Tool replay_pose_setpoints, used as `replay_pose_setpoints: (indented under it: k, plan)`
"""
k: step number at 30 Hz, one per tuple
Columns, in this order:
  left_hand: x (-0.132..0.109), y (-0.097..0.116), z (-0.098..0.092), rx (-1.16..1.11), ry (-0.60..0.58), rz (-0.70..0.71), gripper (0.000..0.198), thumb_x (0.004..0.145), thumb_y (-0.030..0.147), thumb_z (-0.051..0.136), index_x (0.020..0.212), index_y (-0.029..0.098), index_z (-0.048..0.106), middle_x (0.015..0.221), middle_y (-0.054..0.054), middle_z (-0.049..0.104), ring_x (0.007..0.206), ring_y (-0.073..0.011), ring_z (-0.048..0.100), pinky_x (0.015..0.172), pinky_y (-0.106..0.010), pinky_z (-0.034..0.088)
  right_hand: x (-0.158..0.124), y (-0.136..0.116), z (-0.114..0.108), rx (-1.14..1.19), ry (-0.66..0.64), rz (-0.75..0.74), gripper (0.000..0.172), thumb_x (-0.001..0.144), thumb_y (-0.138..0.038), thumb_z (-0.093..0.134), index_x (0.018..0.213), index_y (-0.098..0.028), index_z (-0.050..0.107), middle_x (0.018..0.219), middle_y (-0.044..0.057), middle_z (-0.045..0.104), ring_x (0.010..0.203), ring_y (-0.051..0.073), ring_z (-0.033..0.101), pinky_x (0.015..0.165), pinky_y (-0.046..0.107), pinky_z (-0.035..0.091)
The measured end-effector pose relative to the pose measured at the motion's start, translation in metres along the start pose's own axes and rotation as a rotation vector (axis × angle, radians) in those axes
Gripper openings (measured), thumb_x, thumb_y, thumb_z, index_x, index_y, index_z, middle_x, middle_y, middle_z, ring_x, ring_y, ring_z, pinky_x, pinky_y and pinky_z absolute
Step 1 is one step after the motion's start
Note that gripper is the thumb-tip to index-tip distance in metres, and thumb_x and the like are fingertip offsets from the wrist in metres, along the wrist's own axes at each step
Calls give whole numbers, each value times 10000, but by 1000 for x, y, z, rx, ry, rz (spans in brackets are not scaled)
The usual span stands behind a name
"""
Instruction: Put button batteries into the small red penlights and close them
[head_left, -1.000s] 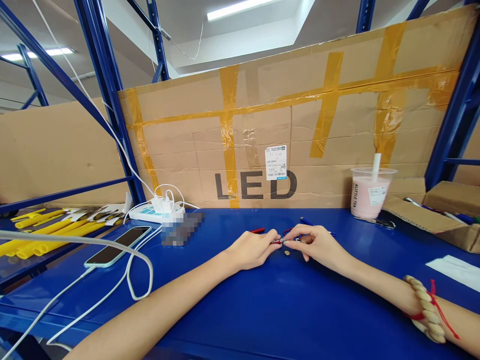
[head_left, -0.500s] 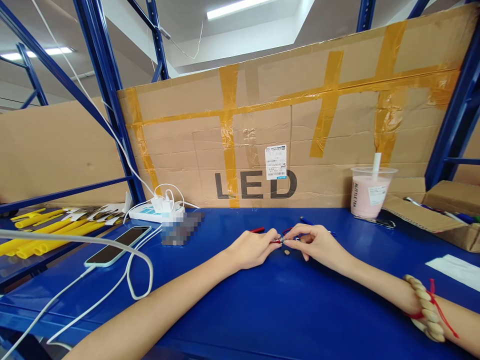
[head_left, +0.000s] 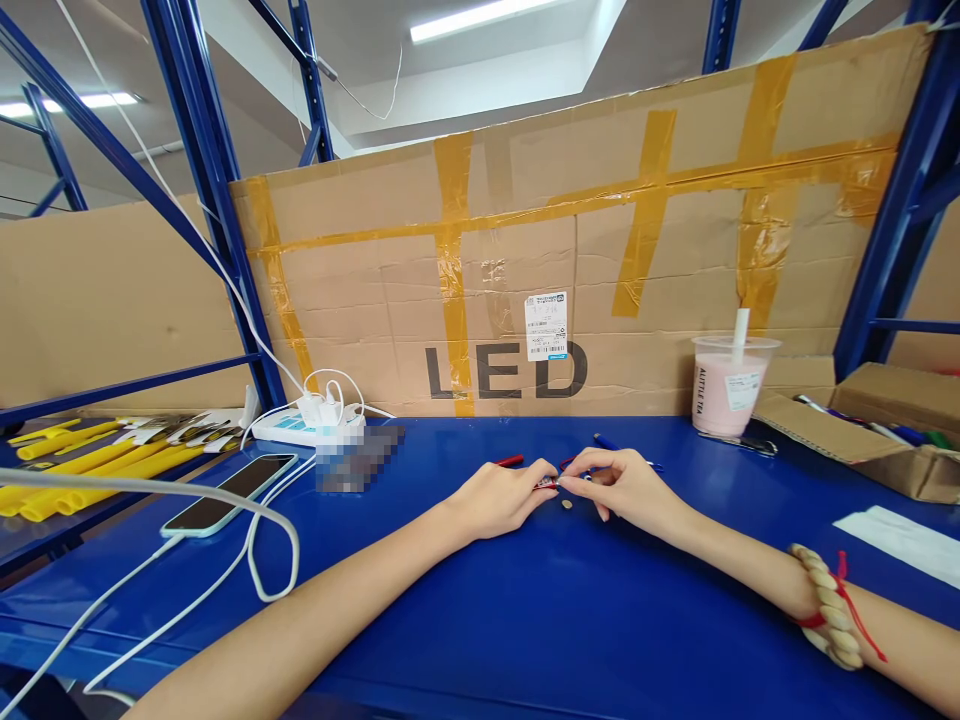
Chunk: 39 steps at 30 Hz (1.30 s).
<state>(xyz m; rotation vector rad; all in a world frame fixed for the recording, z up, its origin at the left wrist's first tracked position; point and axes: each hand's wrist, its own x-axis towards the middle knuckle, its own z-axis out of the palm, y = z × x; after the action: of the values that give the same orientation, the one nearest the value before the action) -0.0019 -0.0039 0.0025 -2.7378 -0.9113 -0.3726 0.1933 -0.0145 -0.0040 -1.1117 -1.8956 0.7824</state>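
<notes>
Over the blue tabletop (head_left: 525, 610), we pinch a small red-and-silver piece (head_left: 544, 483) in our left hand (head_left: 501, 500), apparently steadying it for our right hand (head_left: 626, 488), whose fingertips pinch its near end.

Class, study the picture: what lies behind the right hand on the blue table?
Behind the right hand, a blue stick, a small blue end and a red piece show. The hand covers the rest; whether the blue parts join cannot be told.
</notes>
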Motion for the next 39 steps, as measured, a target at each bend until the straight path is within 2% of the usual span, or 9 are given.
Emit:
replay_pose_setpoints:
  k: [8, 21, 30, 35, 39]
  plan:
    - [1, 2, -1, 44, -11, 15, 253, 937, 346, 286, 1117, 195, 379, 975, -21, 635, 790, -195, 645, 584, -256, 466, 1, 4, 2, 0, -18, -11, 320, 714, -473, 599, 728, -154, 615, 509, -15, 550, 384, 81, 444, 429, 222, 325]
    - [1, 1, -1, 47, -15, 7, 253, 936, 349, 288, 1113, 195, 383, 948, -15, 640, 788, -187, 643, 590, -246, 461, 0, 2, 2, -15, -12, 12, 329, 728, -473, 585, 759, -146, 612, 395, -46, 484, 372, 82, 419, 436, 217, 300]
    - [1, 1, -1, 44, -21, -6, 261, 938, 360, 274, 1115, 196, 374, 954, -25, 639, 793, -192, 643, 592, -255, 466, -2, -4, 2, -3, -6, 56, 335, 723, -471, 587, 761, -139, 607, 377, -53, 472, 361, 73, 402, 423, 213, 275]
    - [0, -1, 3, -10, -1, -10, 201, 936, 341, 294, 1041, 192, 378, 980, -33, 631, 819, -182, 639, 603, -241, 471, 1, -2, 2, 16, -37, 79, 319, 700, -443, 611, 763, -131, 616, 373, -51, 476, 357, 67, 407, 413, 204, 288]
    - [-1, -2, 7, -3, -1, 46, 177, 933, 326, 306, 978, 182, 398, 979, -56, 628, 832, -187, 639, 641, -256, 488, 0, -1, 1, 80, -66, 84, 275, 648, -391, 652, 718, -129, 605, 486, -23, 556, 360, 61, 441, 399, 197, 324]
